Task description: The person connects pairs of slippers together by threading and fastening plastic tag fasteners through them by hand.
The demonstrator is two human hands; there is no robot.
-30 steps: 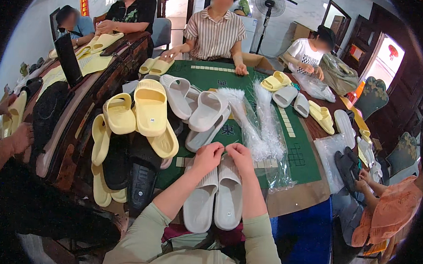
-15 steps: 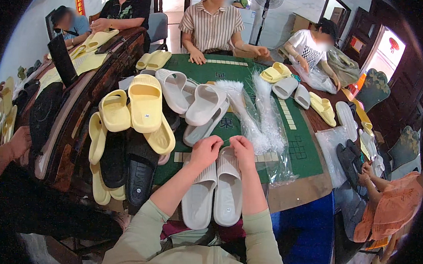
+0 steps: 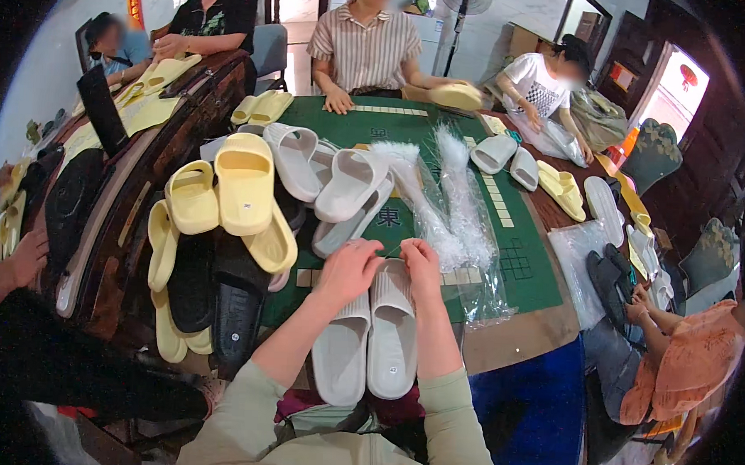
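Two light grey slide slippers stand side by side in front of me, the left slipper (image 3: 339, 368) and the right slipper (image 3: 393, 346), toes pointing away and soles down. My left hand (image 3: 350, 269) is closed in a pinch over the left toe. Closed likewise, my right hand (image 3: 421, 269) is at the right toe. A thin strand (image 3: 394, 248) runs between my fingertips; its ends are hidden in them. Just beyond lie clear bags with bundles of fine white plastic strands (image 3: 447, 227).
Yellow slides (image 3: 246, 185), grey slides (image 3: 349, 186) and black slippers (image 3: 236, 305) are piled to my left on the green mat (image 3: 520, 272). More slippers and a clear plastic bag (image 3: 577, 262) line the right side. Several people sit around.
The person across now holds a yellow slipper, and the yellow slippers at the far right have left their place. My hands stay at the toes, fingers still pinched; the view has shifted slightly.
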